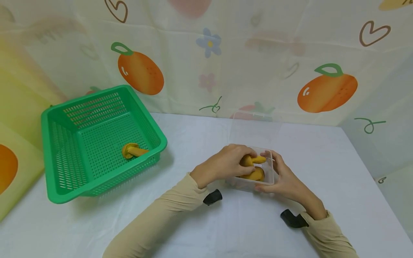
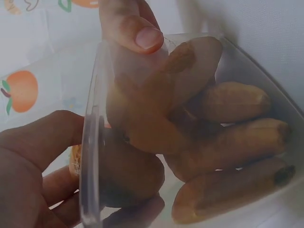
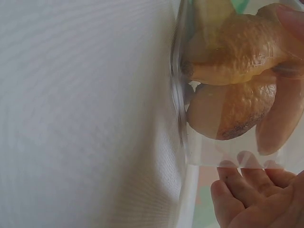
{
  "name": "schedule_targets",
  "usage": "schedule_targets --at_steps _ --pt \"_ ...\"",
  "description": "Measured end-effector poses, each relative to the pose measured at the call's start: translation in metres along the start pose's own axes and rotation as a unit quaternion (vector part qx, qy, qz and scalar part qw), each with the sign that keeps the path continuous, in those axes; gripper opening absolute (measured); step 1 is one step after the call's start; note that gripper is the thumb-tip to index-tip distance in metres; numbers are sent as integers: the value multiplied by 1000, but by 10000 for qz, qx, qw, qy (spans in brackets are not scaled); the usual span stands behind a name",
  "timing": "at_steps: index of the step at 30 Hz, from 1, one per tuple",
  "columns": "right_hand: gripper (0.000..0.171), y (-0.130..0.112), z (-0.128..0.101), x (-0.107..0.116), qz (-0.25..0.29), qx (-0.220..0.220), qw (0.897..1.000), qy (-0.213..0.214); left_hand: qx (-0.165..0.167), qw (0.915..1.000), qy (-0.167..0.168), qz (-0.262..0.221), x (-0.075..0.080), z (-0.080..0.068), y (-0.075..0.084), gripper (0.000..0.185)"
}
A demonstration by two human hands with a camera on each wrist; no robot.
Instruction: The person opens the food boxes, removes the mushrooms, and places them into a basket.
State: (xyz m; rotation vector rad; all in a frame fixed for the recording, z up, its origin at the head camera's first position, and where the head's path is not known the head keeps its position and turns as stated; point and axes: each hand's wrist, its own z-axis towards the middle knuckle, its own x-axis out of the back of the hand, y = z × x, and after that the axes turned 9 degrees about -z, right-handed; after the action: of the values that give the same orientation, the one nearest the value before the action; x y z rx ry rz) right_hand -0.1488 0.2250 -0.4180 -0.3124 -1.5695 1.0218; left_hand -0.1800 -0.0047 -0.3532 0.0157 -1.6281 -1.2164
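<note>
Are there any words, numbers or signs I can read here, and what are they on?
None can be read for sure.
Backdrop cloth, top right: dark letter-like marks, cut off by the picture's edge.
Backdrop cloth, upper left: faint lettering, too blurred.
Left wrist view, top left, same cloth: too blurred.
Green basket, clear box, mushrooms: no writing shows.

Yellow-brown mushrooms (image 1: 257,174), colourless box (image 1: 240,184), green basket (image 1: 46,150), white tablecloth (image 1: 251,225), beige sleeves (image 1: 161,211), cream fruit-patterned backdrop (image 1: 180,71)

Behind the pale tablecloth (image 1: 255,225) hangs a curtain (image 1: 238,77) printed with oranges (image 1: 142,73), hearts (image 1: 373,34), perhaps a strawberry (image 1: 190,7).
</note>
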Motion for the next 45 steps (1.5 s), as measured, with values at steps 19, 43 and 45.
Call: schedule_targets --at_steps 19,43,45 --pt "103 -1 1 1 -2 -161 9999 5 -335 9975 438 -435 18 -20 -1 33" --pt "104 2 2 -1 -45 -140 9999 46 -563 9918 1037 -488 40 -53 -15 36" --pt "104 2 2 -1 -45 -139 9999 46 -526 9921 1051 -432 41 -56 -15 38"
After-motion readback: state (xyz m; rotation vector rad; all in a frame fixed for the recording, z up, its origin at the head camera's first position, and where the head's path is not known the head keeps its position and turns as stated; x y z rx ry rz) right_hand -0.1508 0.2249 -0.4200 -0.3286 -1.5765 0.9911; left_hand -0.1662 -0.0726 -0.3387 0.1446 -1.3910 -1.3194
